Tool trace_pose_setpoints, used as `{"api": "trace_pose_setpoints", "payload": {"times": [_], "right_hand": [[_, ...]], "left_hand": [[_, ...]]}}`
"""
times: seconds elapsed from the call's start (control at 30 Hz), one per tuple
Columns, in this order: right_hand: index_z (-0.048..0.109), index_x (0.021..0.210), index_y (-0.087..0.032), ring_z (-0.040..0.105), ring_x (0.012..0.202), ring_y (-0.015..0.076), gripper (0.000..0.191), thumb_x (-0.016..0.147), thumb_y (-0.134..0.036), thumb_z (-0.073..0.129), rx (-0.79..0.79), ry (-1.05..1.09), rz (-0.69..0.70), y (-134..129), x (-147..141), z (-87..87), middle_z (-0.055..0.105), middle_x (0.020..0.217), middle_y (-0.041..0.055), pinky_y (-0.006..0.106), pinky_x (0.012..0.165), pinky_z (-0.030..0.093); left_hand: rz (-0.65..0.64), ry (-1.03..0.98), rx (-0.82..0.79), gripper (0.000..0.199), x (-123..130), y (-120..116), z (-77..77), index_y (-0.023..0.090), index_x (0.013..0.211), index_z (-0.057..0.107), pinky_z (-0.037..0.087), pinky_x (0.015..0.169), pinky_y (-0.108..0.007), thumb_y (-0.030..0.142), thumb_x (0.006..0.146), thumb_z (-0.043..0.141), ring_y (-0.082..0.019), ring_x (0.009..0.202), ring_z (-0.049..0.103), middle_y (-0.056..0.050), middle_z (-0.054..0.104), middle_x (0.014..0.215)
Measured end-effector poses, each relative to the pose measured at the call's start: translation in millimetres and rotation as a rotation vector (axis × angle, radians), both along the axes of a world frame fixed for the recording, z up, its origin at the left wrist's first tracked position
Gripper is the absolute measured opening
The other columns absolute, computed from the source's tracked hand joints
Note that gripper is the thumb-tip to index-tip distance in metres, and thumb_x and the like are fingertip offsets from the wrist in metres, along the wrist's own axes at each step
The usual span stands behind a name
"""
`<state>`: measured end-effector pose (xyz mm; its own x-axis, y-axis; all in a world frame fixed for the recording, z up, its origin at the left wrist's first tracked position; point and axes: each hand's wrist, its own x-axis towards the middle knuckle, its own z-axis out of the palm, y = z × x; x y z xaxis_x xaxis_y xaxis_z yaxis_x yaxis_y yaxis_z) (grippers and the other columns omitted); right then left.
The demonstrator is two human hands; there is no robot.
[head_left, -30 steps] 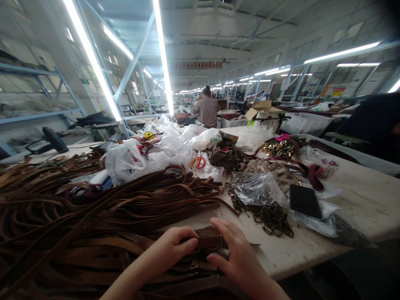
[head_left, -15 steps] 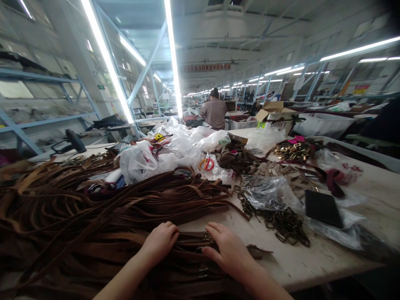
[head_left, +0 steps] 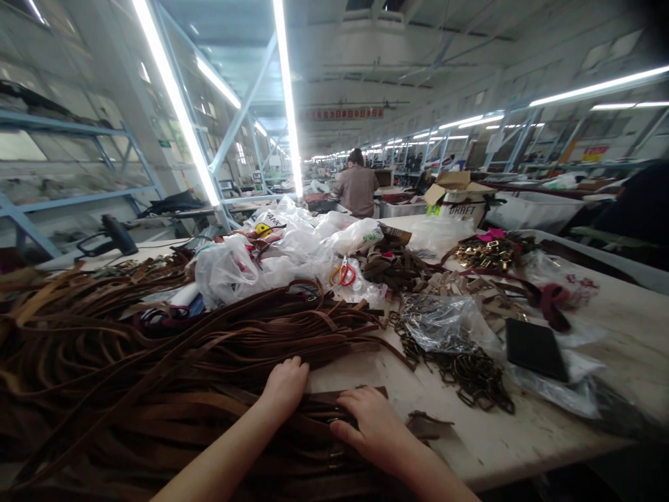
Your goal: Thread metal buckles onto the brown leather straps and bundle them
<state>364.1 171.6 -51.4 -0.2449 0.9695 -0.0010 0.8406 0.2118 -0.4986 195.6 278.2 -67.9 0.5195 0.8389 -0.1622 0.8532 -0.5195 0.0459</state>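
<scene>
— Starting at the left, what do we see?

— We see a black handheld tool [head_left: 119, 236] at the far side, then the brown straps [head_left: 251, 335] heaped over the left half of the desk [head_left: 502, 446]. They run mostly lengthwise, probably so we can draw out 1 without a tangle.

— And the hands?

— Our left hand [head_left: 285, 387] rests on the near straps, palm down, fingers curled and partly closed. What lies under it is hidden, so we can't tell whether it grips; perhaps it steadies the bundle.

— Next along?

— Beyond the hands, scissors [head_left: 343, 275] lie on white plastic bags [head_left: 230, 272], seemingly kept within reach. Our right hand [head_left: 368, 422] is half open at the straps' right ends, thumb parted from fingers, likely to keep those ends together. We can't tell whether it pinches any.

— Farther right?

— We have dark metal buckles [head_left: 486, 383], heaped partly under a clear bag [head_left: 444, 317], presumably near the straps to be handy. Past them, a black flat object [head_left: 536, 348] rests on crumpled plastic [head_left: 572, 390].
</scene>
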Motion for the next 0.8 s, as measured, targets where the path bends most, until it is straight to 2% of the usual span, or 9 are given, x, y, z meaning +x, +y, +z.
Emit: {"api": "trace_pose_setpoints", "payload": {"times": [0.13,0.2,0.33,0.53,0.6,0.7,0.8], "right_hand": [[0.061,0.096,-0.02,0.053,0.093,0.0214,0.04,0.081,-0.051,0.042,0.002,-0.002,-0.007,0,1,-0.6,0.064,0.097,0.006,0.031,0.083,0.034],[0.061,0.097,-0.019,0.053,0.094,0.0217,0.041,0.08,-0.051,0.042,0.001,-0.001,-0.005,-1,2,-0.4,0.064,0.098,0.0065,0.031,0.083,0.034],[0.063,0.094,-0.019,0.054,0.093,0.0226,0.04,0.078,-0.052,0.045,0.002,-0.014,-0.02,-1,5,0.2,0.065,0.097,0.0066,0.032,0.083,0.034],[0.063,0.09,-0.019,0.058,0.087,0.0215,0.032,0.075,-0.045,0.053,0.053,0.019,0.002,1,5,2.7,0.068,0.091,0.0038,0.03,0.077,0.037],[0.062,0.092,-0.021,0.058,0.085,0.0188,0.027,0.079,-0.041,0.049,0.078,0.036,-0.005,0,12,4.8,0.067,0.089,0.0022,0.026,0.071,0.038],[0.061,0.087,-0.021,0.058,0.081,0.0175,0.023,0.083,-0.035,0.043,0.106,-0.095,-0.19,-3,41,6.1,0.065,0.088,0.0042,0.026,0.068,0.038],[0.06,0.085,-0.019,0.059,0.08,0.0188,0.018,0.082,-0.026,0.044,0.09,-0.418,-0.495,-4,88,1.1,0.062,0.088,0.0077,0.027,0.068,0.039]], "left_hand": [[-0.002,-0.016,-0.024,0.017,1,3,3.5,0.016,0.088,0.058,0.041,0.077,-0.034,0.016,0.075,0.047,-0.025,0.094,0.053,-0.011,0.056,0.098],[0.003,-0.028,-0.053,0.019,-2,5,5.4,0.017,0.089,0.057,0.041,0.076,-0.033,0.017,0.071,0.052,-0.024,0.092,0.054,-0.009,0.058,0.095],[-0.038,-0.094,-0.112,0.014,4,4,12.8,0.019,0.084,0.058,0.041,0.075,-0.028,0.017,0.073,0.049,-0.019,0.085,0.056,-0.005,0.061,0.087],[-0.161,-0.576,-0.215,0.012,46,-23,46.6,0.019,0.076,0.057,0.04,0.072,-0.023,0.021,0.076,0.045,-0.015,0.079,0.054,-0.002,0.058,0.082],[-0.168,-0.64,-0.249,0.011,53,-33,51.9,0.019,0.075,0.055,0.039,0.07,-0.022,0.021,0.076,0.045,-0.014,0.077,0.053,-0.001,0.058,0.081],[-0.113,-0.614,-0.314,0.012,50,-38,46.9,0.019,0.077,0.054,0.038,0.065,-0.022,0.025,0.079,0.043,-0.014,0.071,0.054,0.001,0.059,0.075],[-0.075,-0.598,-0.362,0.014,43,-40,38.5,0.02,0.078,0.053,0.037,0.063,-0.021,0.028,0.081,0.042,-0.014,0.069,0.054,0.002,0.06,0.073]]}}
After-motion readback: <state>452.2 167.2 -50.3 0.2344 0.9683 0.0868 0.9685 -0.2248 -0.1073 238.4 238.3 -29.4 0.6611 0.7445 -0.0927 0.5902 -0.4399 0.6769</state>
